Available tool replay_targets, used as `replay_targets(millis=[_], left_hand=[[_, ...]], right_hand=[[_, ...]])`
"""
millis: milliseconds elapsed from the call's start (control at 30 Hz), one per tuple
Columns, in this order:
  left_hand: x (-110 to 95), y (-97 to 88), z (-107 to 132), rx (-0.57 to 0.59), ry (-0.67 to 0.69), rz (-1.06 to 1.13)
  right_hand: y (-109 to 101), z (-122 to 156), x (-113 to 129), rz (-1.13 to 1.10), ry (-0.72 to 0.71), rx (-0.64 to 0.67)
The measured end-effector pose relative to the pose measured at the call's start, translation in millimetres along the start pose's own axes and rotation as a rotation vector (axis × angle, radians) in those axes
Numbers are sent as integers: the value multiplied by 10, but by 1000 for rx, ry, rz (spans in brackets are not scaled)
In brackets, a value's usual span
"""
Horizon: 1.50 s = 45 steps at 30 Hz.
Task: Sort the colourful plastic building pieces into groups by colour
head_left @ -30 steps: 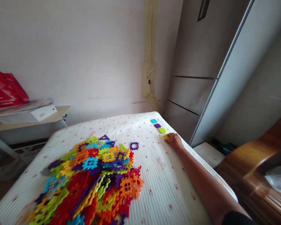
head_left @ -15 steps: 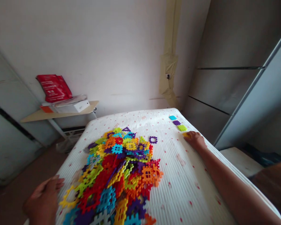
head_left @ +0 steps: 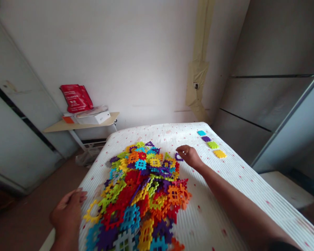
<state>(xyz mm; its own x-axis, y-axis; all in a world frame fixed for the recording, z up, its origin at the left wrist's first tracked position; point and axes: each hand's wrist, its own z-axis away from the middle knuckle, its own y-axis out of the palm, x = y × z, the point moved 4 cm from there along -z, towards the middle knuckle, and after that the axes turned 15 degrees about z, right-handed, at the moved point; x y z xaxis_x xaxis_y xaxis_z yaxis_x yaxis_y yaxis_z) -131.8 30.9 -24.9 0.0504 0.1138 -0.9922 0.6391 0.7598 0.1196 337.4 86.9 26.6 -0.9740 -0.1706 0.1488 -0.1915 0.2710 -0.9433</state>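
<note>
A heap of toothed plastic interlocking tiles (head_left: 146,188) in many colours covers the left and middle of the mattress. My right hand (head_left: 190,155) hovers at the heap's far right side, fingers bent downward and nothing visible in them. Right by its fingertips lies a purple square frame tile (head_left: 178,157), partly covered by the hand. My left hand (head_left: 68,211) rests at the mattress's left edge with fingers loosely bent, near a yellow ring-like tile (head_left: 92,212). In a slanting row at the right lie a blue tile (head_left: 201,133), a purple tile (head_left: 206,138), a green tile (head_left: 212,145) and a yellow tile (head_left: 220,153).
The mattress (head_left: 206,195) has a white ribbed cover with red spots. Back left, a small table (head_left: 54,126) bears a white box (head_left: 96,118) and a red bag (head_left: 75,98). A grey cabinet (head_left: 264,101) stands to the right; a wall socket (head_left: 196,85) is at the back.
My right hand has let go of the yellow tile at the row's near end and moved left to the purple frame tile. My left hand stays by the edge. The view has shifted left.
</note>
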Motion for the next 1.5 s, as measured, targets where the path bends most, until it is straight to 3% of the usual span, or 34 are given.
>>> replay_targets(millis=[100, 233, 400, 567, 733, 1033, 1267, 1500], left_hand=[[48, -18, -38, 7, -12, 5], [92, -29, -89, 35, 20, -3], [80, -30, -78, 12, 0, -16], [18, -5, -29, 15, 8, -20], [29, 5, -31, 23, 14, -36], [43, 2, -39, 26, 23, -33], [68, -3, -65, 46, 25, -33], [68, 3, -52, 37, 5, -32]], right_hand=[[133, -279, 354, 21, -10, 102], [372, -558, 635, 97, 72, 264], [556, -706, 797, 155, 114, 386], [551, -702, 808, 161, 103, 436], [502, -634, 814, 136, 71, 411], [466, -583, 814, -5, 56, 256], [451, -632, 657, -322, 48, 241], [346, -652, 387, -691, 111, 138]])
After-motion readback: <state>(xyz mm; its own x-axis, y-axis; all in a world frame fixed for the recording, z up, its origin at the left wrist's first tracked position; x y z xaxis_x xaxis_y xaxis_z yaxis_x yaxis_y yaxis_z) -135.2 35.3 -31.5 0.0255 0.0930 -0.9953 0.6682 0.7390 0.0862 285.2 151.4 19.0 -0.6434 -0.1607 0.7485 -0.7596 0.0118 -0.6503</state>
